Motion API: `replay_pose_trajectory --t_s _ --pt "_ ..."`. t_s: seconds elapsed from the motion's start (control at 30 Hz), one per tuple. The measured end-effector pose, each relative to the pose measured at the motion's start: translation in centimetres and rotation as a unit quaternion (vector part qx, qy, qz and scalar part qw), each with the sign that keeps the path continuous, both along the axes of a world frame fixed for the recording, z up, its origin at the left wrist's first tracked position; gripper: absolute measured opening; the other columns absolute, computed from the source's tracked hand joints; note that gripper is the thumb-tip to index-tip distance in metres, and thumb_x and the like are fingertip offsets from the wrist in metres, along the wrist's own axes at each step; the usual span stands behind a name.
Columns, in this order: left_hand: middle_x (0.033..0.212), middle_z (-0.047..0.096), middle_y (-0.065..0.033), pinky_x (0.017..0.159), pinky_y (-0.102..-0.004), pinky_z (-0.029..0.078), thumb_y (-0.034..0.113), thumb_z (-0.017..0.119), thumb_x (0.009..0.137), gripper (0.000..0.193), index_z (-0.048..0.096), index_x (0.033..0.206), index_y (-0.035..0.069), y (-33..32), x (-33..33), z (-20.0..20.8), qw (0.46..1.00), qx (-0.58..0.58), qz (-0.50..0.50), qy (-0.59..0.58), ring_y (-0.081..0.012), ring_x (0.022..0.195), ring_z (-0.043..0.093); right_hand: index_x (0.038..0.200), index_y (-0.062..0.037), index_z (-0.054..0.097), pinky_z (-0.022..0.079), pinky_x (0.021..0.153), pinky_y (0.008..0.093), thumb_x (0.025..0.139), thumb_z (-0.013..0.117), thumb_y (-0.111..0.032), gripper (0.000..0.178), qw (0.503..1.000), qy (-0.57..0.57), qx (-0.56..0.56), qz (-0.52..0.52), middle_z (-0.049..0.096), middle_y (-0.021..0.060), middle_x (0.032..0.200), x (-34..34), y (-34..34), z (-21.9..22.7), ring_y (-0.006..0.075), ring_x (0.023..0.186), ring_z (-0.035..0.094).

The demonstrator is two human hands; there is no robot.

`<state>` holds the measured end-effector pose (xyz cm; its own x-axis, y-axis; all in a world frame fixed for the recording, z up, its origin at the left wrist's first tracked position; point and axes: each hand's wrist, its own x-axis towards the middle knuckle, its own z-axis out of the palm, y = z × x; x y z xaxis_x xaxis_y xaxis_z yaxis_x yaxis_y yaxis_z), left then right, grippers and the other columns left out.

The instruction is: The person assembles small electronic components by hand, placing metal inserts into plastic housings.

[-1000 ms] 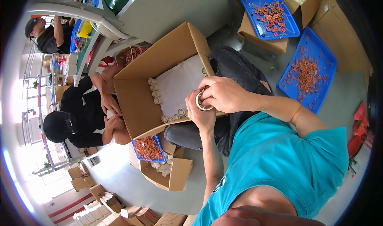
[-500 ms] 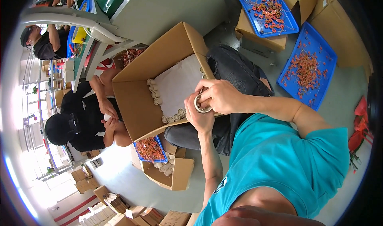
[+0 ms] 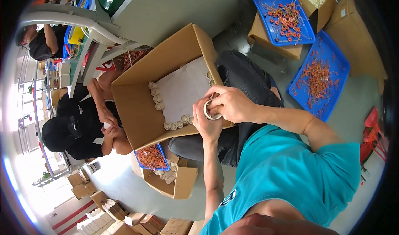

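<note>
My left hand [image 3: 205,125] is wrapped round a white round cup-like plastic part [image 3: 213,118] whose open rim faces up. My right hand [image 3: 232,104] bends over it, with its closed fingertips reaching inside the rim; whatever they pinch is hidden. Both hands are above the near right edge of a large open cardboard box [image 3: 135,110]. Inside the box, a white sheet [image 3: 183,83] covers part of the bottom, and several similar white round parts [image 3: 157,99] stand in rows along the walls.
At upper right, a blue tray [image 3: 307,35] holds red parts with wires; another blue tray [image 3: 338,89] holds small orange-red pieces. A co-worker [image 3: 79,114] in black sits left of the box, holding a white part. Below it are a small tray [image 3: 153,157] and carton [image 3: 186,181].
The view has shifted slightly, so the box and co-worker appear a little farther left. My hands stay together on the white part, with the right fingertips still inside its rim.
</note>
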<state>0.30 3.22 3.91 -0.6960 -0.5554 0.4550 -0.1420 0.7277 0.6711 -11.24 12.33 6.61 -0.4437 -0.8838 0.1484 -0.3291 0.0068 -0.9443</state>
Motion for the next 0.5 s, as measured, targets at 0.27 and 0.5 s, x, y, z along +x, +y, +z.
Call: replay_pose_trajectory --t_s 0.27,0.5 --pt "0.117 0.057 -0.0224 0.089 -0.0446 0.051 -0.002 0.074 0.069 0.076 0.036 0.135 0.001 -5.4 -2.9 -0.9 0.980 0.123 -0.093 -0.130 -0.0427 0.105 0.059 0.105 -0.0041 0.069 0.052 0.085 0.0387 0.077 0.077 -0.016 0.031 0.999 0.018 0.022 0.023 0.062 0.0156 0.115 -3.4 -2.6 -1.3 0.0343 0.099 0.063" --pt "0.137 0.043 -0.0256 0.099 -0.0431 0.046 0.028 0.085 0.073 0.101 0.021 0.147 0.000 -18.3 -6.3 -8.3 0.927 0.278 -0.079 -0.237 -0.0354 0.123 0.050 0.101 0.0004 0.063 0.050 0.079 0.0340 0.077 0.074 -0.015 0.030 0.927 0.185 -0.265 -0.191 0.063 0.0140 0.100 -15.6 -13.3 4.4 0.0270 0.088 0.063"
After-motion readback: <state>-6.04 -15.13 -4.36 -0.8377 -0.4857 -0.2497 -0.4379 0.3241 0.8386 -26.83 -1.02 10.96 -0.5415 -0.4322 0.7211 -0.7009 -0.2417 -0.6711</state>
